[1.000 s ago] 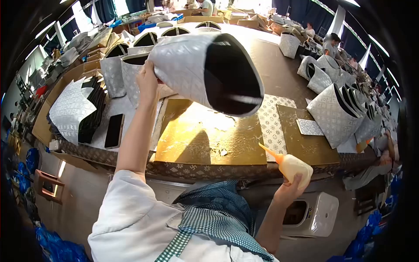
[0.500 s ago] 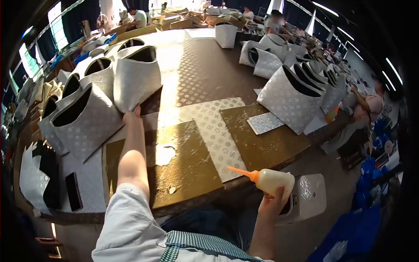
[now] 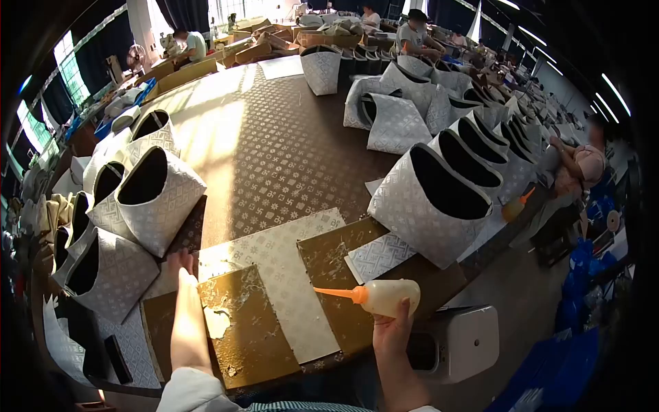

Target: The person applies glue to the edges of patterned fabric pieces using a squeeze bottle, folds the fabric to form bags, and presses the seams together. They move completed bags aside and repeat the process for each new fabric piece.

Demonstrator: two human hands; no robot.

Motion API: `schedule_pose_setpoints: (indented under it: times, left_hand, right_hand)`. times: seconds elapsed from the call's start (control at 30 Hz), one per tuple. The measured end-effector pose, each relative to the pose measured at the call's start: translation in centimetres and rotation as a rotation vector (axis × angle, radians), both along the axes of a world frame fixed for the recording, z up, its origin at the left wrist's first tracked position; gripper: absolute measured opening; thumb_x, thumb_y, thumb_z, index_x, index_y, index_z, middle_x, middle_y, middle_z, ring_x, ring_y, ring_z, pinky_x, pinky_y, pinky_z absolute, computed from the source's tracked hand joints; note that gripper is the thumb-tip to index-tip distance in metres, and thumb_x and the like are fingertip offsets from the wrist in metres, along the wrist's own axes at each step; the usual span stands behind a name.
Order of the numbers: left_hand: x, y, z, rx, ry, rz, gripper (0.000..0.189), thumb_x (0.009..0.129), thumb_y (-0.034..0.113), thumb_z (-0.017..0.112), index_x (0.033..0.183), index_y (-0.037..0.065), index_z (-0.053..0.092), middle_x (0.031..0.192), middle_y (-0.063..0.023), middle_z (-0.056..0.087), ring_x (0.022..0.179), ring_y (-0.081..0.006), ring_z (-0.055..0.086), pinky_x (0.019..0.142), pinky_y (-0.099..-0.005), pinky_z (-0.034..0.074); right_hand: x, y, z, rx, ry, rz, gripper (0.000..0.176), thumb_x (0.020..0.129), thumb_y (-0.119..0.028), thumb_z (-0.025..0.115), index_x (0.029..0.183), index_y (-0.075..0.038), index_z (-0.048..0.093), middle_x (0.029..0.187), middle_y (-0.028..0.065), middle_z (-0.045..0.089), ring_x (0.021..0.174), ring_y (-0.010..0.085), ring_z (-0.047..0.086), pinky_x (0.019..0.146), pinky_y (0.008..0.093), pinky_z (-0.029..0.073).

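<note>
My right hand [image 3: 392, 329] is wrapped around a squeeze bottle [image 3: 391, 297] of pale liquid. The bottle lies sideways above the table's front edge, its long orange nozzle [image 3: 336, 293] aimed left. Over at the left, my left hand [image 3: 181, 266] is stretched out with its fingers apart and nothing in them. It is just beside the bottom corner of a silver-white patterned pouch-shaped piece [image 3: 163, 199] with a dark inside. Between my hands are a glue-marked brown board [image 3: 250, 329], a pale patterned strip [image 3: 295, 302] and a second brown board [image 3: 329, 257].
More pouch-shaped pieces [image 3: 432, 206] stand in rows at the right, others [image 3: 113, 275] at the left. A small patterned panel [image 3: 379, 257] lies on the right board. A dark phone [image 3: 118, 358] is at front left, a white stool [image 3: 473, 343] below right. Several people work farther off.
My left hand has come off the lower corner of the pouch-shaped piece and opened. The bottle is still in my right hand, now more level. The camera view has shifted.
</note>
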State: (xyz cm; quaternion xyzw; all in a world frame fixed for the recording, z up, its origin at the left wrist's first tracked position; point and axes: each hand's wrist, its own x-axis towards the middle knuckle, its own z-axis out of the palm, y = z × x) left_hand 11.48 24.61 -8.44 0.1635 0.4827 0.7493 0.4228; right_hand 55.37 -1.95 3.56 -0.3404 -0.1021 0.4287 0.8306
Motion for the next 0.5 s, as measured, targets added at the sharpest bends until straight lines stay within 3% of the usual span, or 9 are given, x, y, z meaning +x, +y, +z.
schedule_pose_setpoints:
  times: [0.1, 0.13, 0.17, 0.23, 0.27, 0.33, 0.43, 0.5]
  left_hand:
    - [10.2, -8.6, 5.3, -0.087, 0.022, -0.423, 0.039, 0.100, 0.022, 0.049, 0.132, -0.001, 0.044, 0.114, -0.0124, 0.062, 0.100, -0.0242, 0.064, 0.080, -0.0309, 0.055]
    - [13.7, -12.0, 6.6, -0.008, 0.009, -0.685, 0.043, 0.095, 0.021, 0.060, 0.131, 0.003, 0.047, 0.111, -0.0105, 0.062, 0.096, -0.0217, 0.063, 0.079, -0.0310, 0.053]
    - [17.2, -15.0, 8.4, -0.094, 0.031, -0.820, 0.047, 0.092, 0.019, 0.064, 0.133, 0.004, 0.047, 0.116, -0.0110, 0.061, 0.102, -0.0219, 0.062, 0.082, -0.0340, 0.053]
    - [21.9, -19.2, 11.2, -0.011, 0.268, -1.193, 0.070, 0.087, 0.016, 0.069, 0.146, 0.007, 0.033, 0.138, -0.0138, 0.049, 0.123, -0.0216, 0.051, 0.094, -0.0355, 0.049]
    - [24.3, -21.0, 13.4, 0.001, 0.214, -1.229, 0.086, 0.079, 0.010, 0.075, 0.149, 0.005, 0.026, 0.147, -0.0124, 0.040, 0.131, -0.0214, 0.043, 0.104, -0.0360, 0.040]
    - [27.9, -22.1, 15.4, 0.239, 0.219, -1.309, 0.094, 0.074, 0.012, 0.079, 0.149, 0.003, 0.023, 0.151, -0.0116, 0.032, 0.135, -0.0212, 0.038, 0.106, -0.0351, 0.038]
    - [29.5, -21.9, 19.0, 0.183, 0.175, -1.339, 0.080, 0.072, 0.015, 0.079, 0.139, 0.001, 0.039, 0.135, -0.0127, 0.052, 0.120, -0.0209, 0.053, 0.101, -0.0359, 0.043]
    - [29.7, -21.8, 20.7, 0.197, 0.190, -1.208, 0.067, 0.076, 0.018, 0.075, 0.133, 0.000, 0.046, 0.126, -0.0130, 0.058, 0.113, -0.0204, 0.057, 0.098, -0.0358, 0.045]
  right_hand:
    - [0.5, 0.2, 0.4, -0.114, 0.040, 0.114, 0.052, 0.095, -0.042, 0.056, 0.130, -0.007, 0.043, 0.122, 0.0113, 0.057, 0.110, 0.0259, 0.060, 0.087, 0.0410, 0.056]
    - [0.0, 0.2, 0.9, -0.168, 0.080, 0.156, 0.052, 0.095, -0.043, 0.055, 0.130, -0.006, 0.043, 0.122, 0.0115, 0.057, 0.110, 0.0262, 0.060, 0.086, 0.0410, 0.056]
    - [-0.5, -0.1, 1.4, -0.225, 0.120, 0.194, 0.052, 0.096, -0.045, 0.053, 0.130, -0.006, 0.044, 0.122, 0.0117, 0.057, 0.110, 0.0264, 0.060, 0.086, 0.0411, 0.056]
    - [-1.3, -0.6, 2.5, -0.295, 0.066, 0.366, 0.052, 0.098, -0.048, 0.047, 0.129, -0.006, 0.045, 0.123, 0.0124, 0.057, 0.111, 0.0267, 0.060, 0.087, 0.0415, 0.055]
    - [-2.0, -1.0, 3.6, -0.333, 0.100, 0.423, 0.050, 0.099, -0.046, 0.045, 0.129, -0.006, 0.046, 0.123, 0.0119, 0.057, 0.110, 0.0263, 0.060, 0.087, 0.0417, 0.054]
    - [-3.0, -1.9, 4.3, -0.351, 0.036, 0.561, 0.055, 0.100, -0.051, 0.038, 0.134, -0.009, 0.041, 0.123, 0.0112, 0.058, 0.105, 0.0244, 0.061, 0.080, 0.0382, 0.056]
    - [-1.6, -3.4, 5.6, -0.317, 0.074, 0.770, 0.067, 0.095, -0.061, 0.039, 0.136, -0.008, 0.040, 0.122, 0.0094, 0.058, 0.105, 0.0212, 0.061, 0.079, 0.0373, 0.055]
    - [0.6, -3.8, 5.8, -0.265, -0.157, 0.937, 0.072, 0.094, -0.064, 0.036, 0.137, -0.007, 0.039, 0.126, 0.0114, 0.056, 0.106, 0.0213, 0.060, 0.082, 0.0389, 0.054]
